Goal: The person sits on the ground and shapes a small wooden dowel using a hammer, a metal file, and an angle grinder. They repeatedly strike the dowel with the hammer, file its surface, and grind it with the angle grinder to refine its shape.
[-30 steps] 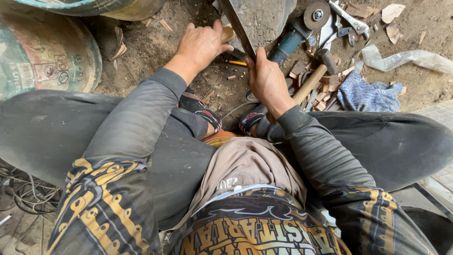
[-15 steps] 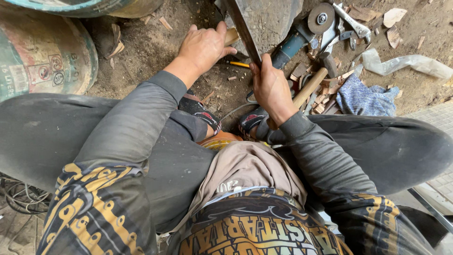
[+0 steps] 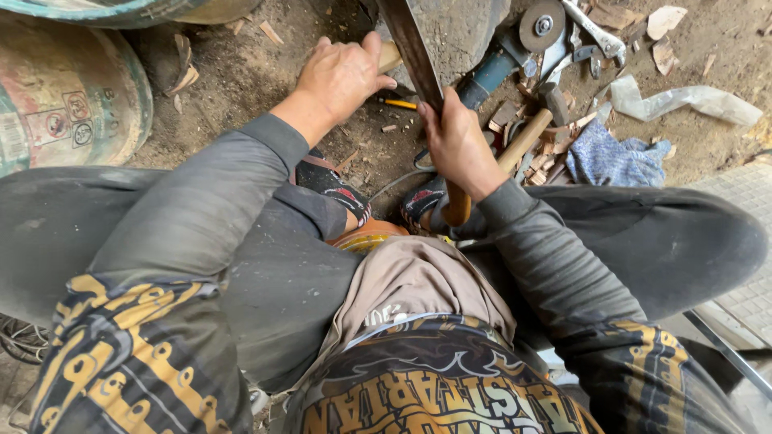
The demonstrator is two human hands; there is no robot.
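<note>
With my left hand (image 3: 342, 76) pressing a wooden piece (image 3: 389, 56) at top centre, my right hand (image 3: 458, 145) grips the long blade (image 3: 412, 48), mid-shaping; next calls for a steady, controlled stroke.

The long metal blade (image 3: 414, 56) is dark grey-brown. The pencil (image 3: 400, 104) beside it is yellow. The hammer (image 3: 515, 149) has a pale tan wooden handle. The angle grinder (image 3: 507, 60) has a blue body and a rusty brown disc. The rag (image 3: 615, 159) is blue. The sleeves (image 3: 193, 241) are grey with yellow-and-black patterning.
</note>
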